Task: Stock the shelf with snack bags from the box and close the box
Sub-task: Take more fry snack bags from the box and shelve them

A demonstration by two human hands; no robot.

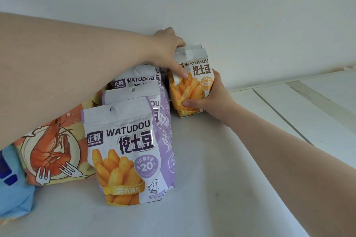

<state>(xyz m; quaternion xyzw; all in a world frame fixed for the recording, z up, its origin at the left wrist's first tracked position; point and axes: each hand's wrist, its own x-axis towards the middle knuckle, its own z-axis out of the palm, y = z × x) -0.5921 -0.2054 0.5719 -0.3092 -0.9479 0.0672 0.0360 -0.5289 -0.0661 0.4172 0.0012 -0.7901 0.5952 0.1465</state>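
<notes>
- White shelf board point(202, 159), matte and faintly scuffed, running under everything, back edge meeting a pale wall point(250, 15).
- Orange-and-cream prawn bag point(52, 150) lying tilted to the left of the front purple bag, partly under the left forearm; corner of a blue bag point(13, 194) further left.
- Purple-and-white front purple bag point(127, 152) standing upright, fries printed on its face, heading a row of like bags point(134, 86) receding behind it toward the wall.
- Held bag point(190, 81), same print, upright behind and to the right of the front purple bag, close to the wall, long axis vertical; a second top seal just visible behind it.
- Left hand point(167, 54) reaching over the row, fingers curled on the held bag's top seal, thumb pressed on its face.
- Right hand point(210, 98) clasping the lower right side, thumb across the front, fingers wrapped round the back edge.
- Both hands equally near, one above and one below; likely settling the bag square beside the row's far end.
- Box not in view.
</notes>
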